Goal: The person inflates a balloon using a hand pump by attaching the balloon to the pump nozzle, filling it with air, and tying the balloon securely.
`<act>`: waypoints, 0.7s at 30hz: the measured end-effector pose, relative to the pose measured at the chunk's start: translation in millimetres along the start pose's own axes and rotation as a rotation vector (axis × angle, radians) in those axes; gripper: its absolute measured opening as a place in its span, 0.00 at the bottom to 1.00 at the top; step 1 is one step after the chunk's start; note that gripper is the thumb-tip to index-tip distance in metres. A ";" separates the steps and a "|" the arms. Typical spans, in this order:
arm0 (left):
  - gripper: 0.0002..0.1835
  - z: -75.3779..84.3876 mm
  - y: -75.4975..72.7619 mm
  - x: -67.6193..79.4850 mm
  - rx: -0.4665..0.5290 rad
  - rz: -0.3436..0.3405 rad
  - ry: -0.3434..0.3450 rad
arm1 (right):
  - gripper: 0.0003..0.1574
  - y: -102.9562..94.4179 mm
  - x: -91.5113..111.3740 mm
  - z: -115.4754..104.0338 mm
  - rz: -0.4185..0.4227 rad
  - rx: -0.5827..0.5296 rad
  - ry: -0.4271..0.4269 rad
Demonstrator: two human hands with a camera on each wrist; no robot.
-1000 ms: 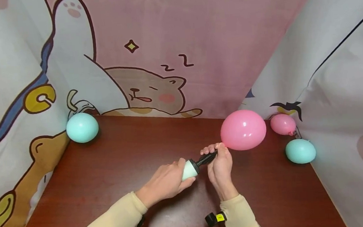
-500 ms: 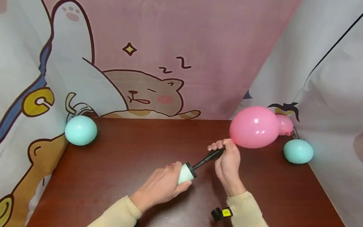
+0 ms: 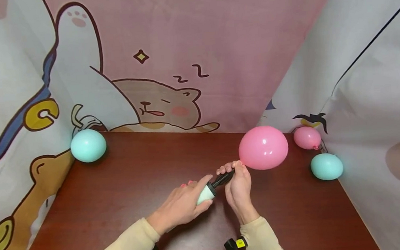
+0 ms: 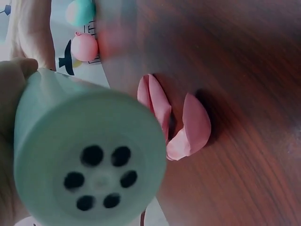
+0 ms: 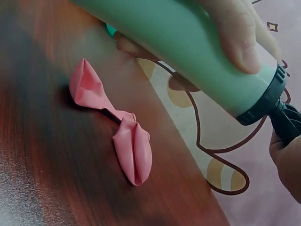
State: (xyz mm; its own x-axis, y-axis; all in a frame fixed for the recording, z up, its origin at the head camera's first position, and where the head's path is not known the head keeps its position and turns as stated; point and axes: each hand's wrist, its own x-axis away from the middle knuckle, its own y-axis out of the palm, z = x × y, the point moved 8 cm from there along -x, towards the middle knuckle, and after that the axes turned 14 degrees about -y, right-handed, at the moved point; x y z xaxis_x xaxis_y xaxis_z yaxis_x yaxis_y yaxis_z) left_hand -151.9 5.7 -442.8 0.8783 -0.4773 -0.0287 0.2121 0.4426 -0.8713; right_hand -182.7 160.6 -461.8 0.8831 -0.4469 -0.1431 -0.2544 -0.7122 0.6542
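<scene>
My left hand [image 3: 178, 207] grips the mint-green body of a balloon pump [image 3: 205, 194]. In the left wrist view the end of the pump [image 4: 101, 174] faces the camera, showing several dark holes. My right hand [image 3: 239, 189] holds the pump's black end, with its fingers at the neck of an inflated pink balloon [image 3: 263, 148]. The neck itself is hidden by those fingers. Under the pump, limp pink balloons [image 5: 134, 153] lie on the table, mostly hidden behind my left hand in the head view.
On the brown table [image 3: 146, 161], a mint balloon [image 3: 88, 146] sits at the back left corner. A small pink balloon [image 3: 307, 138] and another mint balloon [image 3: 326, 166] rest by the right side. Printed cloth walls [image 3: 213, 28] stand around the table.
My right hand and the pink balloon moved right, drawing out the pump's thin rod, then came back left. The gap between pump body and black end is now short again.
</scene>
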 end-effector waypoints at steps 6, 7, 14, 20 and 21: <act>0.28 2.7 1.9 -1.2 -0.007 -0.016 0.006 | 0.19 0.5 -0.9 1.2 -0.003 -0.020 0.014; 0.27 3.8 1.8 -0.8 -0.015 -0.010 0.013 | 0.19 0.4 -1.0 1.1 -0.002 -0.019 0.017; 0.27 12.5 -1.1 5.6 -0.036 0.042 0.063 | 0.20 -2.7 -6.2 -1.1 0.011 0.066 0.043; 0.25 10.4 0.5 19.5 -0.073 0.034 0.072 | 0.22 -20.1 -25.2 -15.6 0.099 0.056 -0.003; 0.25 8.3 1.7 23.0 -0.072 0.028 0.070 | 0.22 -23.9 -28.6 -19.1 0.107 0.057 -0.012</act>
State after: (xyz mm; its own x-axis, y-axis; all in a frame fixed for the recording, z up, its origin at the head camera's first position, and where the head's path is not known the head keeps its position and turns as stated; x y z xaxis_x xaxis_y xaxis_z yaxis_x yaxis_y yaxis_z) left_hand -127.8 1.7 -440.8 0.8506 -0.5189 -0.0853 0.1548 0.4021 -0.9024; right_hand -194.4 200.7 -459.1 0.8450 -0.5282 -0.0833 -0.3695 -0.6894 0.6230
